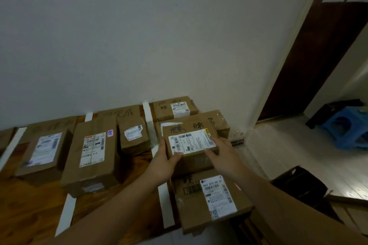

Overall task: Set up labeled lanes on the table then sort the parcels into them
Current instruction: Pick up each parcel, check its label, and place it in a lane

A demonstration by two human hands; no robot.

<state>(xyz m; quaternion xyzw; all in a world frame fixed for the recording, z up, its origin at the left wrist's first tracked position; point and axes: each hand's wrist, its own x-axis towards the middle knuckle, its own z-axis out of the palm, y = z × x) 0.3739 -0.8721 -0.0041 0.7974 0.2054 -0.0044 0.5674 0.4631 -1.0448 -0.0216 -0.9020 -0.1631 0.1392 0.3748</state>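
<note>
Basically, left hand [166, 158] and right hand [224, 155] clamped the brown cardboard parcel [192, 144] by its short ends. Long axis ran crosswise, right of the white tape strip [148, 119].

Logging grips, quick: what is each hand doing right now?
Left hand: grips the parcel at its left edge, thumb on top.
Right hand: grips the parcel at its right edge, thumb on top.
</note>
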